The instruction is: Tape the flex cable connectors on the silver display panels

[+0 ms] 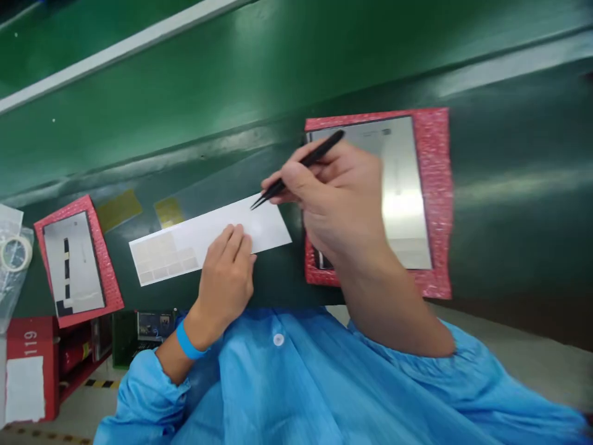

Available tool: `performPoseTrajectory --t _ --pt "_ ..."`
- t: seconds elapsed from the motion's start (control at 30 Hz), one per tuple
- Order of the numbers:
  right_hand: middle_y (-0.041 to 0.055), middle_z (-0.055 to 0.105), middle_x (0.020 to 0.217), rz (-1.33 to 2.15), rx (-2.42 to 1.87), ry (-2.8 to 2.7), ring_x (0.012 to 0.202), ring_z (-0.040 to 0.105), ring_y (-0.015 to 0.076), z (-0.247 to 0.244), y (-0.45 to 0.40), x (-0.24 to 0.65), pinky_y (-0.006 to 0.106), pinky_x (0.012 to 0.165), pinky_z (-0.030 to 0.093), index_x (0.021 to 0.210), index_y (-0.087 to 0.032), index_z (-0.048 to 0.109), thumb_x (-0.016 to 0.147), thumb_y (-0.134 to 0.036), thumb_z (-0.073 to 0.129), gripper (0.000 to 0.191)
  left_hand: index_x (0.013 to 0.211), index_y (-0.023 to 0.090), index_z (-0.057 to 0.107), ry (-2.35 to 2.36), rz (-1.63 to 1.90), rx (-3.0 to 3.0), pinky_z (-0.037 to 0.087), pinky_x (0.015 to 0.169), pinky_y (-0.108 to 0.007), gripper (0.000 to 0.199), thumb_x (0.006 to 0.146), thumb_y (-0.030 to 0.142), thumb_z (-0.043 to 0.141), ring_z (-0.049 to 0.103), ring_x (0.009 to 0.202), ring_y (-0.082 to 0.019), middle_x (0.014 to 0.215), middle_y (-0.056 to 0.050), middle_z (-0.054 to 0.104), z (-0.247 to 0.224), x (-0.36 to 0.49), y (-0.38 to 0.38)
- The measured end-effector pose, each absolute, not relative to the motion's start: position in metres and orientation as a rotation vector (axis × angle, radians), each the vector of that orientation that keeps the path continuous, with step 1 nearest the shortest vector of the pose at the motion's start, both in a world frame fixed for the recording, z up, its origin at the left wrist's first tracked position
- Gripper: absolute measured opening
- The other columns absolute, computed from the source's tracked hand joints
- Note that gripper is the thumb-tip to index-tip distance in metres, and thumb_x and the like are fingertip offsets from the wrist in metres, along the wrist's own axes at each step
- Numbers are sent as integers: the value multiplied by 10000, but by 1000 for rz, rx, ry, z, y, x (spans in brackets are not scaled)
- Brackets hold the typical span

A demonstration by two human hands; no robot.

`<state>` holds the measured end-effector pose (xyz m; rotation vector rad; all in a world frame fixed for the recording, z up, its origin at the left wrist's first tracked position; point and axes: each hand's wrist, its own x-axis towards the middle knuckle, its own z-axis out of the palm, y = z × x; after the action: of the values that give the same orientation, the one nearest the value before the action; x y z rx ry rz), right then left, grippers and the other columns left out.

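My left hand [227,278] rests on a white sheet [266,228], its fingers lying flat near the middle of the lower edge. Pale rectangular stickers [160,253] cover the left part of that sheet. Black tweezers [324,148] are pinched in my right hand [345,204], their tips over the sheet's upper edge and slightly apart. I see nothing between the tips. Behind my right hand, partly hidden by it, a shiny silver panel [405,185] lies on pink foam sheeting [436,198].
On the left, another silver panel [86,259] with black strips lies on pink foam [111,287]. Yellow tape pieces [119,210] stick to the green table [208,179]. A tape roll [16,253] rests on clear plastic at the far left. Below the edge stands a red cabinet [32,337].
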<state>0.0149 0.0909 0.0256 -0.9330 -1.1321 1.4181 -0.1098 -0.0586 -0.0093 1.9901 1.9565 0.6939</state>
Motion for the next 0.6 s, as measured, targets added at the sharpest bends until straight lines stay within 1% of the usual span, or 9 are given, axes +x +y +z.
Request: performPoseTrajectory --t 0.1,0.13,0.2,0.23,0.3,0.37,0.4,0.47,0.6 --pt "-21 770 773 1582 -843 -1208 705 783 138 15 90 -39 207 584 617 901 -228 650 922 -483 869 337 1334 135 727 2017 752 1985 567 1212 -451 343 1129 220 466 654 1432 -279 1491 -187 703 -2 -125 -67" --pt "-19 771 774 1621 -830 -1226 691 775 129 11 89 -54 202 584 614 906 -224 647 933 -476 859 330 1314 137 735 2068 787 1961 576 1194 -445 333 1132 223 470 680 1390 -273 1458 -184 722 1 -136 -69" --pt "-20 770 777 1677 -833 -1257 684 762 110 2 90 -77 189 588 610 912 -220 642 952 -434 849 301 1299 154 743 2214 850 1910 566 1189 -477 304 1131 259 512 699 1343 -280 1410 -166 747 3 -164 -73" --pt "-22 768 777 1691 -839 -1267 689 758 105 -3 90 -85 183 590 610 914 -218 641 952 -414 853 291 1319 157 737 2293 858 1891 547 1201 -513 303 1124 287 544 685 1360 -302 1420 -169 741 2 -179 -76" --pt "-21 768 775 1710 -850 -1283 690 752 104 -14 90 -94 181 585 613 919 -218 639 935 -419 874 309 1412 134 691 2402 787 1885 501 1223 -589 387 1105 350 596 615 1448 -372 1507 -208 682 -6 -204 -82" --pt "-17 765 776 1711 -858 -1307 694 754 113 -22 90 -95 193 584 623 923 -223 635 915 -496 884 370 1521 91 603 2387 661 1904 464 1232 -634 517 1096 387 608 516 1539 -431 1605 -259 587 -14 -218 -89" --pt "-16 763 782 1702 -862 -1327 704 758 120 -25 89 -94 201 587 629 925 -228 631 906 -544 882 404 1559 84 562 2358 618 1907 451 1236 -639 558 1096 392 607 478 1567 -441 1636 -268 551 -17 -220 -92" --pt "-19 758 804 1665 -869 -1387 742 771 133 -27 88 -91 219 603 640 931 -241 626 902 -610 868 442 1593 105 525 2314 597 1904 429 1251 -622 589 1088 390 626 459 1581 -429 1655 -254 535 -17 -220 -96" --pt "-29 741 822 1563 -869 -1472 771 773 138 -27 86 -87 230 622 647 923 -256 632 934 -600 850 408 1555 118 576 2305 647 1907 425 1242 -576 561 1067 381 662 515 1511 -412 1607 -242 580 -9 -218 -90"
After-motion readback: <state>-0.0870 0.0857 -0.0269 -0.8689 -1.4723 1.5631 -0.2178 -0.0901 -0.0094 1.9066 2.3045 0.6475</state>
